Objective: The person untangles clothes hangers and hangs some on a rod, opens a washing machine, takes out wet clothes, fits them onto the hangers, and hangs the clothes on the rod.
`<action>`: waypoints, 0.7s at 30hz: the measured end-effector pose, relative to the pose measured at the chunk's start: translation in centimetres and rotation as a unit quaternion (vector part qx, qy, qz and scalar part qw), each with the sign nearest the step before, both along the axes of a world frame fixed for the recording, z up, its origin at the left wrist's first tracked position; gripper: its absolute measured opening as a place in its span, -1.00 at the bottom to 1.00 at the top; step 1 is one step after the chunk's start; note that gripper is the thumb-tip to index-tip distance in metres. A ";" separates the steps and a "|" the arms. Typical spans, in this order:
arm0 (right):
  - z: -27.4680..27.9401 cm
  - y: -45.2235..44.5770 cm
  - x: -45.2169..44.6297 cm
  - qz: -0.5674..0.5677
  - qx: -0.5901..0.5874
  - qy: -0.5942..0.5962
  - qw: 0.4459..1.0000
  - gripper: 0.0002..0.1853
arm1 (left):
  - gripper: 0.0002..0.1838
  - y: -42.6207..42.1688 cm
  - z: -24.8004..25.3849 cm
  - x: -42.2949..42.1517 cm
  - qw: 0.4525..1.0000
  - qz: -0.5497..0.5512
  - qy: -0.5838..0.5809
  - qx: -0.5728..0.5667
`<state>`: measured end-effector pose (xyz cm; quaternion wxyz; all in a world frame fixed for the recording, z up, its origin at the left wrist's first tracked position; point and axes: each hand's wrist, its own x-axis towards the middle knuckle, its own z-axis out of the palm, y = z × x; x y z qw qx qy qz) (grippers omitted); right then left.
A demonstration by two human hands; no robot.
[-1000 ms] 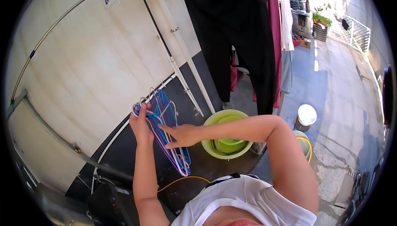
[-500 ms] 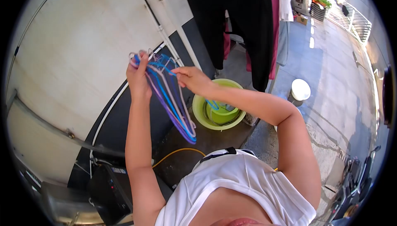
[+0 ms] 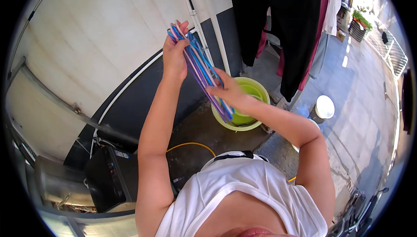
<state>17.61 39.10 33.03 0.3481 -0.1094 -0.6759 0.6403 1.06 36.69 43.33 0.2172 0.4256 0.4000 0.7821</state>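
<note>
1. Currently (12 = top of view), the hangers (image 3: 198,65) are gathered into one narrow bundle of blue, purple and pale strands, slanted from the left hand toward 5 o'clock. Gathering is judged mostly done; exact count cannot be read.
2. Left hand (image 3: 174,58), 11 o'clock of view centre: the top end of the bundle is clenched between thumb and fingers.
3. Right hand (image 3: 231,92), 2 o'clock of centre: the lower part of the bundle is grasped, thumb on the near side, fingers across the other. Grip force cannot be told, slight blur.
4. Judged left over: nothing has been set down from the bundle; it is held up by both hands. Its lower end is seen over the green basin (image 3: 238,128), at 4 o'clock from the left hand. Basin contents are partly hidden by the right forearm. Black trousers (image 3: 299,28) are hung between 1 and 2 o'clock from the right hand.
5. Delta vs half a second ago, left end: hooks were looser around the left thumb; now they are packed tight in the fist.
6. Delta, right: a blue hanger was pinched high up; now the bundle is held lower, fan closed.
</note>
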 end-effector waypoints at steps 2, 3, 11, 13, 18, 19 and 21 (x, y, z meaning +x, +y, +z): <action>0.9 2.0 0.3 0.019 -0.043 -0.028 0.999 -0.53 | -0.46 -0.8 0.5 -0.1 0.996 0.038 0.076 -0.038; 1.5 2.0 0.7 0.044 -0.068 -0.035 0.996 -0.55 | -0.43 -0.9 0.6 -0.2 0.994 0.043 0.092 -0.046; 3.3 -0.3 1.1 0.060 -0.107 0.007 0.992 -0.63 | -0.42 -1.1 0.6 -0.2 0.989 0.104 0.103 -0.014; 3.4 -1.3 0.9 0.059 -0.146 0.025 0.987 -0.63 | -0.43 -0.9 0.3 -0.1 0.987 0.118 0.112 -0.003; 4.0 -1.9 0.9 0.084 -0.173 0.031 0.981 -0.62 | -0.50 -0.7 -0.8 -1.0 0.958 0.173 0.225 -0.051; 3.9 -1.5 1.0 0.089 -0.165 0.022 0.982 -0.62 | -0.53 -1.0 -0.8 -0.9 0.931 0.216 0.291 -0.041; 3.9 -0.9 1.4 0.102 -0.162 0.011 0.981 -0.63 | -0.53 -1.3 -0.7 -0.9 0.916 0.237 0.323 -0.029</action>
